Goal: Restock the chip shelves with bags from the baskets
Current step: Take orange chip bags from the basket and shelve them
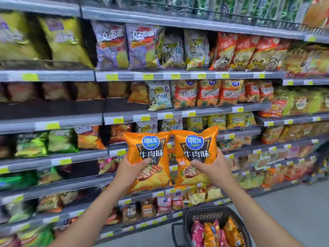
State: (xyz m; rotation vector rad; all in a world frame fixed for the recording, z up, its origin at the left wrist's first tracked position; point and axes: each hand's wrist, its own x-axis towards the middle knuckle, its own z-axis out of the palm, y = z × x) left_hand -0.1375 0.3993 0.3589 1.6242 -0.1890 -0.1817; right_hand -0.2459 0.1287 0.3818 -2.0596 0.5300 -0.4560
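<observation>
A person stands facing tall shelves (53,124) packed with chip bags, both arms raised, 1 bag in each hand.

On the left, the left hand (131,172) grips the left orange bag (151,145) by its lower half. The thumb lies across the front and the fingers curl behind. Just beside it, top corners touching, is the right orange bag (195,150). The right hand (211,168) holds it the same way, thumb on the front. Both bags are upright with labels facing out. They hang in the air in front of the middle rows, not resting on any shelf board.

This looks like the carrying step: 2 bags are out of the basket and up at shelf height, but not yet placed. The next move seems to call for finding the matching row. The shelf rows behind are too blurred to tell which one that is. On the far left, some rows show bags sitting far back behind a dark stretch of board. Each bag would then need sliding in upright, label forward, without knocking over its neighbours.

At the lower right, under the right forearm, a black basket (188,215) sits on the grey floor (293,207). It holds more stock: at least 2 orange bags (211,232) and a pink bag (197,234), standing on end and packed close.
</observation>
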